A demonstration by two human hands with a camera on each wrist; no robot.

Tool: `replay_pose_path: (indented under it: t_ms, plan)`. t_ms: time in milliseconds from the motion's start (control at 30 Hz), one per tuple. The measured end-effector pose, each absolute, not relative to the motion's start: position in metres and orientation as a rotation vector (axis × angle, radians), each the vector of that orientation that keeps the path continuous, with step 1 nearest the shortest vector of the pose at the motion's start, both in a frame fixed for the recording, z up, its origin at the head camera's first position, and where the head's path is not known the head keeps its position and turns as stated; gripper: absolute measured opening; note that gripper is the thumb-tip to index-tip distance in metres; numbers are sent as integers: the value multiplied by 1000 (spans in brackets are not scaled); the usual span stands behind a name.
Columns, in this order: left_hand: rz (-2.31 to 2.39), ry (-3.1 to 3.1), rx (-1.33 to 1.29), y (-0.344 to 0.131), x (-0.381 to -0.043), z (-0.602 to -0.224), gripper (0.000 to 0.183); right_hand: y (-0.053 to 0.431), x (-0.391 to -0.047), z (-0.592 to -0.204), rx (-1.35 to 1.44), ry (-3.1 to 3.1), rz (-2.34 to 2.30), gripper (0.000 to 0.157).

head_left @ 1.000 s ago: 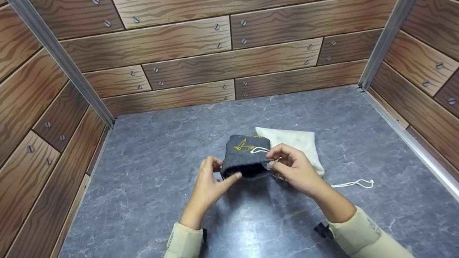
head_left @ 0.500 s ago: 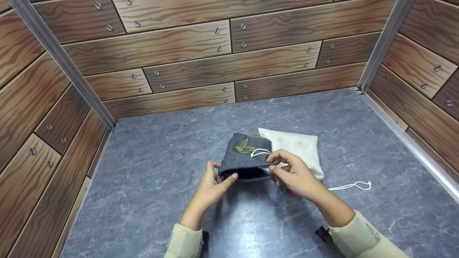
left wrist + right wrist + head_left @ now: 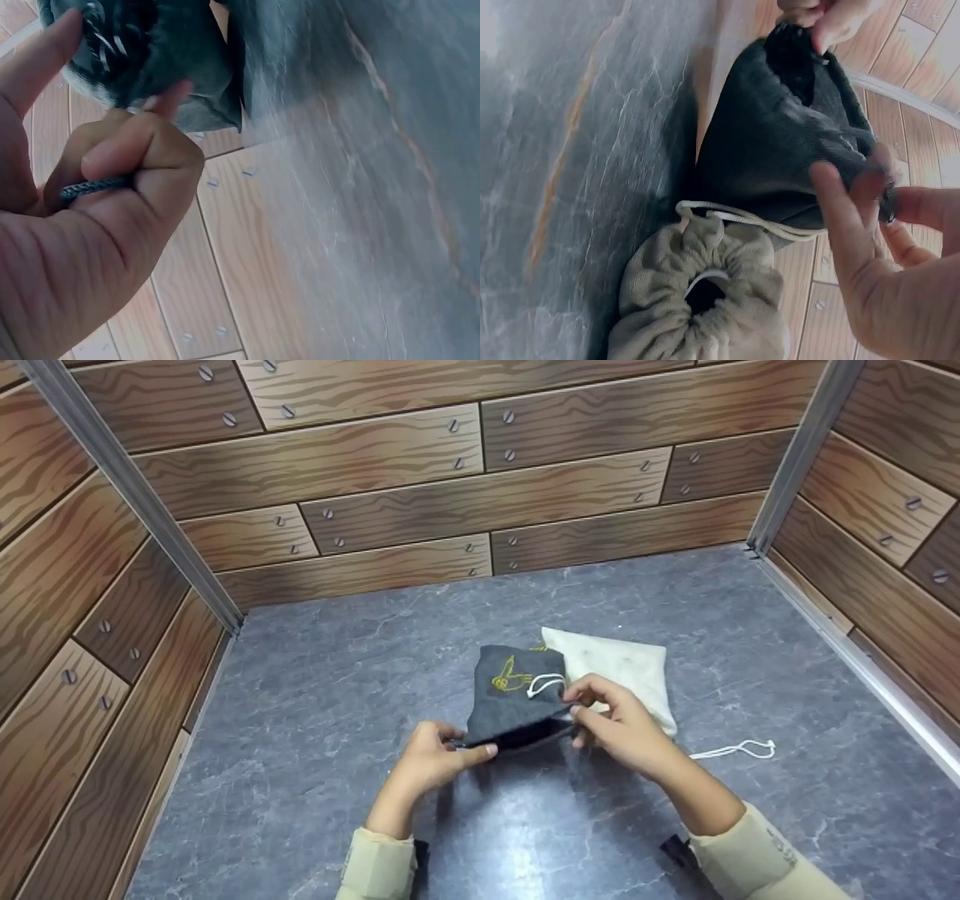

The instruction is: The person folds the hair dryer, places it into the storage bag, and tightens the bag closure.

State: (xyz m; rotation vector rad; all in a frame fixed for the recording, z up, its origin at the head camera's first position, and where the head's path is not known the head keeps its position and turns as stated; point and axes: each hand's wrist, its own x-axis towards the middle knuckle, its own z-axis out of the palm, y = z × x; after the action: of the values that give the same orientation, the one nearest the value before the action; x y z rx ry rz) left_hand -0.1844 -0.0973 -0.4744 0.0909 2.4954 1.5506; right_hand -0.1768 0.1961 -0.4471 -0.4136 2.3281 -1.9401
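Observation:
A dark grey drawstring pouch [image 3: 517, 697] with a yellow drawing has its mouth facing the person. My left hand [image 3: 427, 757] pinches the left end of the mouth, thumb on the rim. In the left wrist view a dark braided cord [image 3: 97, 186] runs through that hand's curled fingers. At the right end of the mouth, my right hand [image 3: 619, 727] pinches the rim between thumb and fingers. The pouch's inside looks dark; any contents are hidden. Behind the right hand lies a cream drawstring pouch [image 3: 619, 660], its neck gathered around a small hole in the right wrist view.
A white cord [image 3: 742, 749] trails on the grey marbled tabletop [image 3: 337, 682] at the right. Another white cord loop [image 3: 546, 682] lies over the dark pouch. Wood-patterned panels [image 3: 390, 487] wall in the back and both sides, with metal strips at the corners.
The left hand has shifted a little toward the person, drawing the left end of the dark pouch's mouth down. The mouth looks narrower and slants. The right hand has barely moved.

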Motion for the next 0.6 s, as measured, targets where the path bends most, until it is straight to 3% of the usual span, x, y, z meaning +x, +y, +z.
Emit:
replay_pose_path:
  t_ms: [233,467,600]
  plan:
    - [1670,2551,43,-96,-184,-474,37,201,-177,-450,-373,2188,-2036,17]
    - [1678,2685,101,-90,-186,-480,52,200,-176,-454,-454,2337,-1943,15]
    - [1692,2753,131,-87,-187,-480,49,199,-176,-454,-523,2417,-1884,14]
